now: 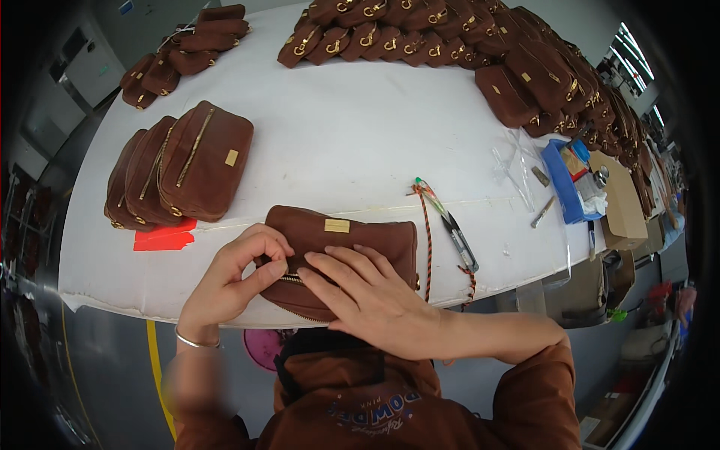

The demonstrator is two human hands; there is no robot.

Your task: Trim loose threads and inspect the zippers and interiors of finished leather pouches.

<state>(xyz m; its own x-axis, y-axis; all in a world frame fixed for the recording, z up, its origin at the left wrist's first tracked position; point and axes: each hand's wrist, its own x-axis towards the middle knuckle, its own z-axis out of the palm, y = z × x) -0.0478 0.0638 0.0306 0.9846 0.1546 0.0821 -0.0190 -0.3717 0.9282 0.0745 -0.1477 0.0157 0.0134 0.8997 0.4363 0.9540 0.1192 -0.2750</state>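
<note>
Brown leather pouch point(390, 244) lies at the lower centre of the frame, near the front edge of the white worktop point(322, 142), soft-sided and slightly slumped, with rounded corners and a small rectangular gold-coloured plate point(337, 225) on its upper part. From my remote feed I see its metal-toothed zipper point(292, 278) curving along the side nearest the lower edge. My left hand point(236, 270) has its grip pinching the leather by the zipper's left end, thumb and index drawn together; what exactly sits between the tips is hidden from me. My right hand point(379, 300) rests across the pouch, palm down, its grip spread and the fingers laid out over the smooth hide.

At the left of the frame I count three matching pouches point(217, 154) leaning on one another, just above a flat, glossy red patch point(165, 238). More brown pouches fill a heap point(525, 79) at the upper right, many with gold-coloured rings. Right of the pouch lie a twisted red-and-black cord point(427, 247) and a slim pen-like tool point(459, 240). Farther right I make out crinkled clear film point(517, 172), a blue plastic bin point(556, 180) and a tan cardboard box point(628, 210).
</note>
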